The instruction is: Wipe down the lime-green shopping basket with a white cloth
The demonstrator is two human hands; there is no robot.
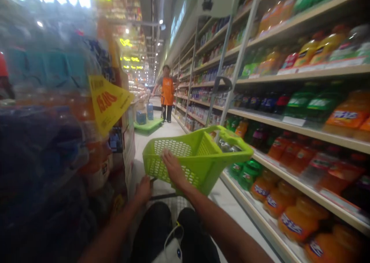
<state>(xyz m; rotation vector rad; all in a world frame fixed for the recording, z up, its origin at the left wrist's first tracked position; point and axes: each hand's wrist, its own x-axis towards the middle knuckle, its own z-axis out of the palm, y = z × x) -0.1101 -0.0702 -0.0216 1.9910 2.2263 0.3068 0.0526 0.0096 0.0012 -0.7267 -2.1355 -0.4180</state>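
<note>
A lime-green shopping cart [202, 162] with a perforated plastic basket stands right in front of me, turned at an angle in the aisle. My right hand [172, 166] lies against the near side of the basket, fingers stretched out and pointing up toward the rim. Lower and to the left, my left hand [144, 187] is closed at a dark bar of the cart's frame, below the basket corner; its fingers are partly blurred. My knees in dark trousers show at the bottom, with a pale object on a cord [170, 251] between them.
Drink shelves [300, 128] line the right side, holding soda bottles. Close on the left rises a stack of packed bottles [58, 81] with a yellow price sign [108, 103]. Farther down the aisle, a person in an orange apron [167, 91] stands by a green platform [148, 125] carrying blue packs.
</note>
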